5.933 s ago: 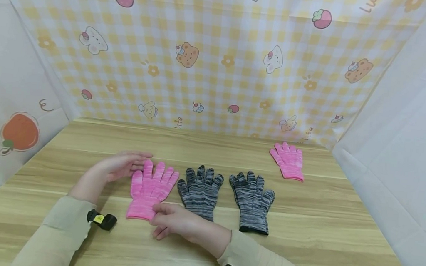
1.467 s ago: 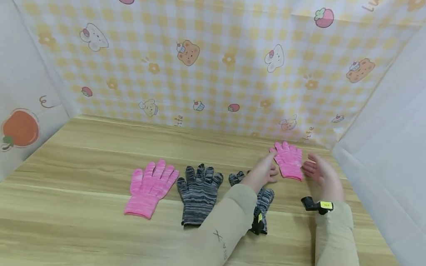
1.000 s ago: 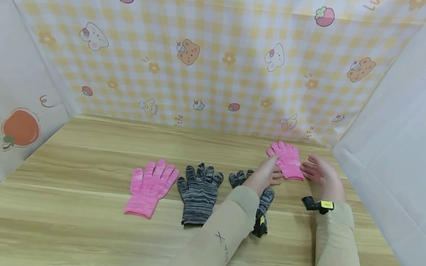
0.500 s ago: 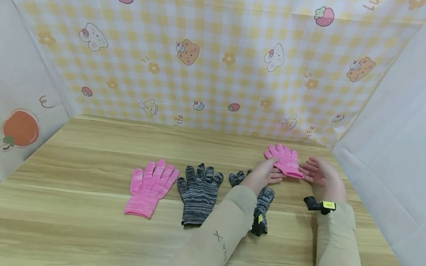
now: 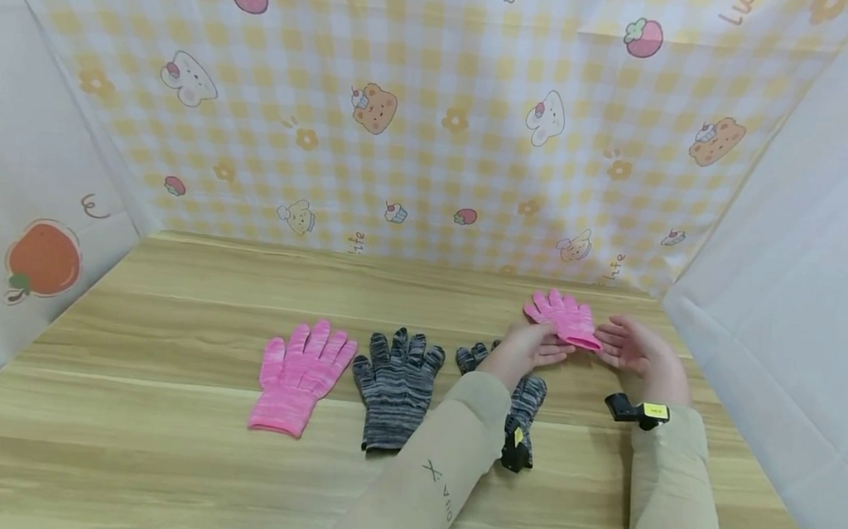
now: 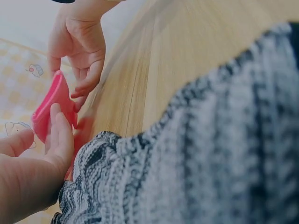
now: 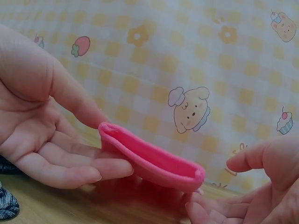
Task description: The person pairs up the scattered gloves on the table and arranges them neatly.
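A pink knit glove point(image 5: 562, 315) at the back right has its cuff tilted up, the opening facing me. My left hand point(image 5: 525, 351) holds the cuff's left corner, thumb at the edge and fingers beneath. My right hand point(image 5: 637, 352) touches the right corner with nearly straight fingers; in the right wrist view its thumb point(image 7: 250, 157) stands apart from the cuff point(image 7: 154, 161). Under my left forearm lies a grey-black glove point(image 5: 529, 401), partly hidden. Another grey-black glove point(image 5: 395, 391) and a second pink glove point(image 5: 301, 375) lie flat to its left.
The wood-grain table point(image 5: 175, 477) ends at the back against a yellow checked cloth point(image 5: 432, 165). White cloth walls point(image 5: 792, 244) stand on both sides. A black wrist device point(image 5: 637, 412) sits on my right sleeve.
Both hands have moved from the left pink glove to the back-right one. Over the last second that glove has shifted slightly left and its cuff has risen.
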Demonstrator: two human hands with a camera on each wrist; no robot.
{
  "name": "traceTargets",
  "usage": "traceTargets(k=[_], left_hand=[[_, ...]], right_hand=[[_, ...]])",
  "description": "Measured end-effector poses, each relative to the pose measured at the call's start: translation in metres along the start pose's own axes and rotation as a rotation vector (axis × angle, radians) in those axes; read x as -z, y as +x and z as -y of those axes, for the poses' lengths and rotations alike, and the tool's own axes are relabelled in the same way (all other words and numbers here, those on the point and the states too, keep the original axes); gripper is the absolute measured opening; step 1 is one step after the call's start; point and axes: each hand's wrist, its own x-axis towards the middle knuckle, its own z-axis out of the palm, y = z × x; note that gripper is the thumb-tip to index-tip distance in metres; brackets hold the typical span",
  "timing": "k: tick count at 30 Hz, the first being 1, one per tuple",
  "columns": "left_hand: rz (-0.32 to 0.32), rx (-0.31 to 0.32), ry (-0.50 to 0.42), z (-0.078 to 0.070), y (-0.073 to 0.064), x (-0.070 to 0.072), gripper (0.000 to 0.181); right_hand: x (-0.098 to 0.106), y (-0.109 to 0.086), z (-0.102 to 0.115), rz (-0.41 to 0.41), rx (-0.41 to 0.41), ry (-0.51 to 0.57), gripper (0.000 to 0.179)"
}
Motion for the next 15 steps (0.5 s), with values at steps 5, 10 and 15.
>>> traceTargets(k=[5, 10, 15], left_hand=[[-0.047, -0.013, 0.026, 0.0, 0.001, 0.0, 0.014], [-0.041, -0.025, 0.042, -0.001, 0.004, 0.001, 0.01], [0.0, -0.033, 0.06, -0.002, 0.004, 0.003, 0.008]], right_hand=[[0.002, 0.004, -0.003, 0.033, 0.004, 0.036, 0.03], [0.017, 0.019, -0.008, 0.142, 0.027, 0.07, 0.027], [0.016, 0.02, -0.008, 0.133, 0.038, 0.055, 0.036]])
